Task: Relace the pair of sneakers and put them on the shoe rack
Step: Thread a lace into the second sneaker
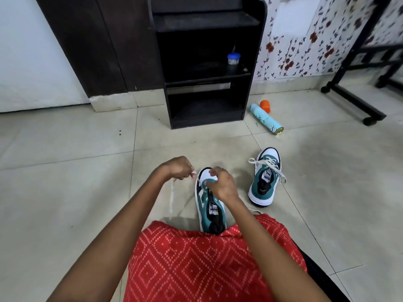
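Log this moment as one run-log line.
step: lacing near sneaker | left hand: pulling lace | right hand: at eyelets | far sneaker: on floor | shoe rack: no sneakers

Soft, even daylight; wide-angle bending and blur toward edges.

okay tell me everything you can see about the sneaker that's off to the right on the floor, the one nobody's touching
The right-hand sneaker is white with teal panels, a black collar lining and a white sole. Its tongue carries a label with a logo. It stands upright on the tiled floor, toe pointing away toward the wall. A pale flat lace is threaded near the toe, its loose ends trailing over both sides. Neither hand touches it; it stands apart from the other sneaker.
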